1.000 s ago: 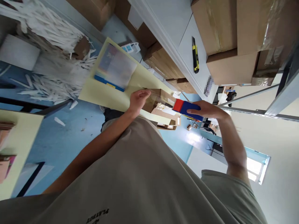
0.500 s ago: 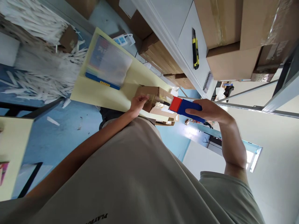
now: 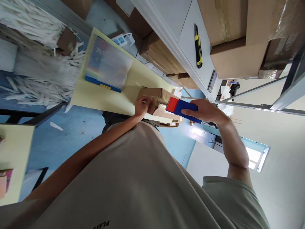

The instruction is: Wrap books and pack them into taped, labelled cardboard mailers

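Observation:
A small cardboard box (image 3: 149, 93) lies on the pale yellow table, with clear tape across its side. My left hand (image 3: 141, 107) is at the box's near end, fingers curled and fingertips against the taped cardboard; what lies under them is partly hidden. In my right hand (image 3: 205, 111) is a tape dispenser (image 3: 184, 108) with a blue body and a red front. Its toothed red end sits close over the box's taped side. Shiny tape (image 3: 162, 107) shows on the cardboard just beside that end.
A clear document folder with a blue edge (image 3: 107, 65) lies on the yellow table (image 3: 77, 95). A yellow and black utility knife (image 3: 198, 47) and a phone-like slab (image 3: 212, 81) rest on the grey shelf (image 3: 187, 38). Large cartons (image 3: 238, 60) stand there too. White paper strips (image 3: 40, 86) are heaped at left.
My right hand has brought the tape dispenser a little left along the box, nearer to my left hand. The left hand stays at the box end. The whole view has shifted slightly.

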`<state>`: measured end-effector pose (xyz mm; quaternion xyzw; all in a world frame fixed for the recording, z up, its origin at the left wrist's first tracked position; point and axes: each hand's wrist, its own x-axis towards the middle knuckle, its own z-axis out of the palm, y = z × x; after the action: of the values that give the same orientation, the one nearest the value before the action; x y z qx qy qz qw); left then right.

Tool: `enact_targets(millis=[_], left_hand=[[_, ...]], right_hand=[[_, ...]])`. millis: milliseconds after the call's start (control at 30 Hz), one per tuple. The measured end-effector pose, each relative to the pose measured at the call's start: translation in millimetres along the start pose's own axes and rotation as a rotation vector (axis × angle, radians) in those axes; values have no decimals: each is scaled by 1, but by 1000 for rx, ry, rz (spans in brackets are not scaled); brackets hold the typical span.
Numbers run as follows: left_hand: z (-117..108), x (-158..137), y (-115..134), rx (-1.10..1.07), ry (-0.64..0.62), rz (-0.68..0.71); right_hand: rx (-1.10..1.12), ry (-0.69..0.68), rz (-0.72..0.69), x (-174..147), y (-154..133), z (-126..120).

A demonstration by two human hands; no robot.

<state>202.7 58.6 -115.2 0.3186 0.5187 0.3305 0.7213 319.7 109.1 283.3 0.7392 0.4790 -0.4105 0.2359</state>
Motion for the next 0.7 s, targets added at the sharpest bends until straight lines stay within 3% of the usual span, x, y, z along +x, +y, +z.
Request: enact_targets(millis=[133,267,367,533,700], left_hand=[[-11,-2,6,15,102,8],[-22,-22,28,-43,-144,219],[-22,-37,40,118,-325,372],[-20,-41,46,468,-419,422],[-18,-35,62,586,-501,570]], right_hand=[[-2,-6,13,-3,1,-1],[10,-10,18,-4,6,0],[9,-19,24,-4,10,2],[1,-11,-24,-3,14,12],[-8,18,-73,-5,19,22]])
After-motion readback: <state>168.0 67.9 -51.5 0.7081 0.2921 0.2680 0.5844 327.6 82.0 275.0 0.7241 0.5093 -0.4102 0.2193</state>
